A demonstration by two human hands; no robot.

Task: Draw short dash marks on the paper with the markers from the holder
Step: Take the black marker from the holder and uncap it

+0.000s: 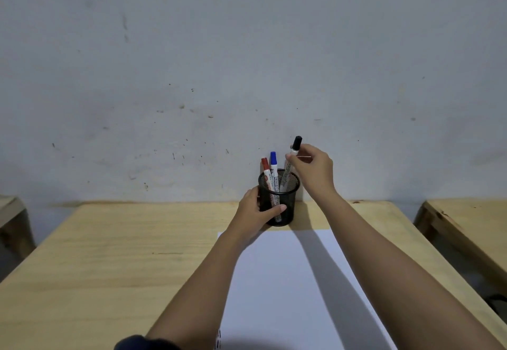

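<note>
- The black mesh holder point(278, 198) stands upright on the wooden surface point(109, 253), near its far edge and close to the wall point(247, 47), just beyond the top edge of the paper point(288, 281).
- The left hand point(253, 208) wraps around the holder's left side, thumb laid across its front, fingers hidden behind the mesh.
- The right hand point(311, 170) is above and to the right of the holder, its fingertips pinched on the upper barrel of the black-capped marker point(295, 145); the marker's lower end is still inside the holder.
- A red-capped marker point(265, 165) and a blue-capped marker point(273, 161) stand in the holder, leaning a little left, just beside the black one and untouched.
- The white paper lies flat on the surface between the two forearms; the right forearm casts a long shadow across it.
- A few short dark dash marks point(218, 338) show at the paper's near left edge, partly cut off by the frame.
- Other wooden pieces sit apart at the left point(11, 212) and right point(466, 220) edges; none crowd the holder.
</note>
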